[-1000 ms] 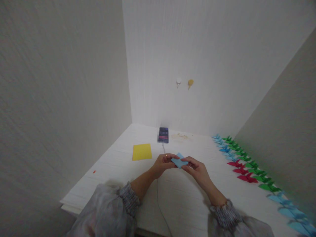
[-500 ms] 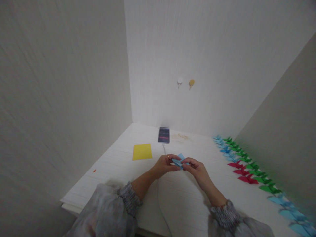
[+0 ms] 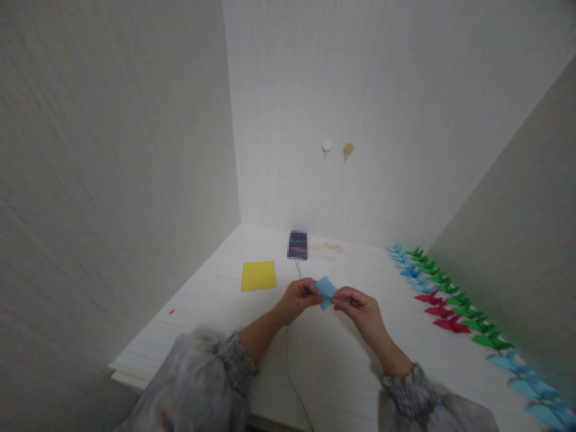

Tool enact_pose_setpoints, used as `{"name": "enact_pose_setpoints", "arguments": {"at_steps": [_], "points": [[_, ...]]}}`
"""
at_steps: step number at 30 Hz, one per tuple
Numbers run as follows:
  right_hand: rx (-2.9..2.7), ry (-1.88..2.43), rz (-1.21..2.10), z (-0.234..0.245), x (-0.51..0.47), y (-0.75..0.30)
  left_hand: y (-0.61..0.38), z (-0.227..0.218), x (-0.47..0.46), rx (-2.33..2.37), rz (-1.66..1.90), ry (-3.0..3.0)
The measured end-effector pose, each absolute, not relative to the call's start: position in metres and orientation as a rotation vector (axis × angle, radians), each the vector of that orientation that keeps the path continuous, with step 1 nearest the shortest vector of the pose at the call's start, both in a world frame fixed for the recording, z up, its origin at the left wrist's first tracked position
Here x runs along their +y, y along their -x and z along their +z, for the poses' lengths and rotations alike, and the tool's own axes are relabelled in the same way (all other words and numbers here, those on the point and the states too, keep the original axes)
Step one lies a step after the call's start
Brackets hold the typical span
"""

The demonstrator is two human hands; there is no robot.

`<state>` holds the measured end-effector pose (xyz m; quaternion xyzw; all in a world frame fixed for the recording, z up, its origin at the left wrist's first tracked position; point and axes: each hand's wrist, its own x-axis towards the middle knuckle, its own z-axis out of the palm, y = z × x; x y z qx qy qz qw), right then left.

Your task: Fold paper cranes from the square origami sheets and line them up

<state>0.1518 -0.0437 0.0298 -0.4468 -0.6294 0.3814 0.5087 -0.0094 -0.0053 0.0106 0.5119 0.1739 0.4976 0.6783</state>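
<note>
Between my two hands, above the white table, is a small folded piece of light blue origami paper (image 3: 326, 288). My left hand (image 3: 300, 300) pinches its left side between thumb and fingers. On the right side, my right hand (image 3: 355, 304) pinches its edge with thumb and index finger. The paper's upper part stands up as a flat flap, and a lower corner points down between the hands. My fingertips hide parts of its edges.
A yellow stack of square paper (image 3: 259, 276) lies to the left. Behind my hands is a blurred dark phone-like device (image 3: 297, 245) with a cable (image 3: 290, 366) running toward me. Rows of folded paper cranes, green (image 3: 492, 342), red (image 3: 451, 324) and blue (image 3: 533, 389), line the right side.
The blue paper has turned between my fingers, so its upper flap now shows broader and flatter. My left fingers have shifted slightly left along it and curled more.
</note>
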Motion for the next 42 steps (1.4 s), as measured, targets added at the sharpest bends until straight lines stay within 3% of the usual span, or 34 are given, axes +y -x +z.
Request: {"name": "enact_pose_setpoints", "arguments": {"at_steps": [8,16,27,42], "points": [[-1.759,0.987,0.661,0.038,-0.046,-0.157,0.012,0.014,-0.006,0.384,1.018,-1.222],[-1.884,1.012,0.613,0.040,-0.045,-0.155,0.012,0.016,-0.010,0.485,1.024,-1.331],[-1.640,1.185,0.901,0.027,-0.041,-0.153,0.010,0.014,-0.005,0.600,1.123,-1.321],[-1.496,1.211,0.948,0.031,-0.044,-0.145,0.008,0.012,-0.006,0.699,1.150,-1.169]]}}
